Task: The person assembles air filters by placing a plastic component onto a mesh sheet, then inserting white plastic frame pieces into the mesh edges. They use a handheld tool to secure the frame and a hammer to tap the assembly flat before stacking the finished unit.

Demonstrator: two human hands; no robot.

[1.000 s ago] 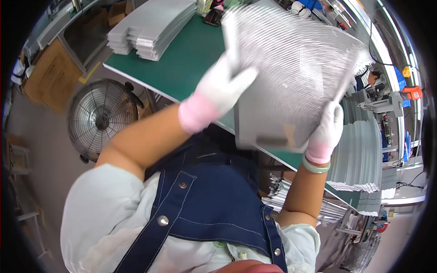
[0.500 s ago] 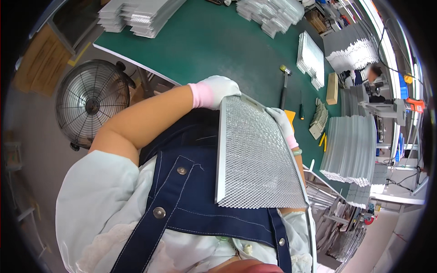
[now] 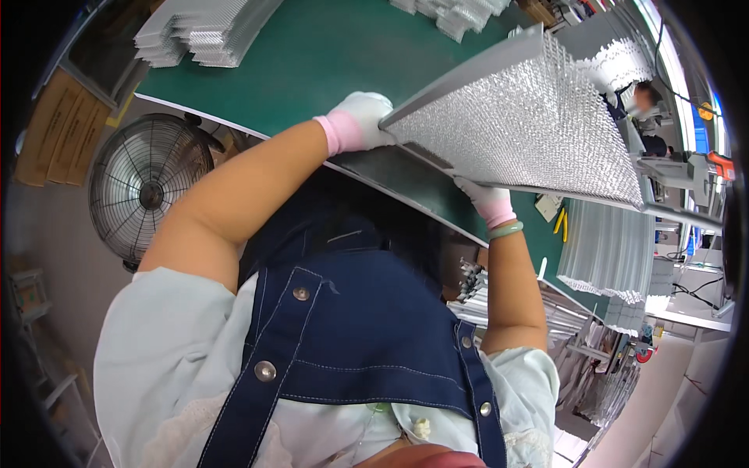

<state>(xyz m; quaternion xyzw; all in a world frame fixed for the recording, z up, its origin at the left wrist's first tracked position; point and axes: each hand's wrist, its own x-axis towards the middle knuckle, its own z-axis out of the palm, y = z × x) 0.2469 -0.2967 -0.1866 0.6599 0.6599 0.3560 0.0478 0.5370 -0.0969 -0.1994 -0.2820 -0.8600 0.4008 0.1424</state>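
— Mesh panel [image 3: 538, 132]: where is it held at this moment?

— It is held up over the green table [image 3: 312, 62], tilted, with its framed near edge low and its far end raised toward the right. The near left corner is gripped by the left hand [image 3: 363, 121], in a white glove with a pink cuff. The lower edge is clamped from beneath by the right hand [image 3: 485, 199], gloved the same way, with a green bangle [image 3: 505, 230] worn at the wrist. The hands are set well apart along that edge.

— Which step is judged to be in hand?

— A carrying or turning step, it seems: the panel is lifted clear of the table and nothing is being fitted to it. Whether it is being inspected or moved across cannot be told.

— What is called for by the next move?

— A firm grip at both points must be kept, since the panel is wide and its far end is unsupported. If it is to be set down, a bare stretch of the table is needed, away from the stack of panels [image 3: 203, 31] at the far left and the ribbed sheets [image 3: 605, 253] stacked on the right. The yellow-handled pliers [image 3: 560, 222] near the right wrist should be cleared too.

— Anything else nearby?

— A floor fan [image 3: 148, 191] is stood at the left, below the table edge, and another person [image 3: 647, 101] is seated far right.
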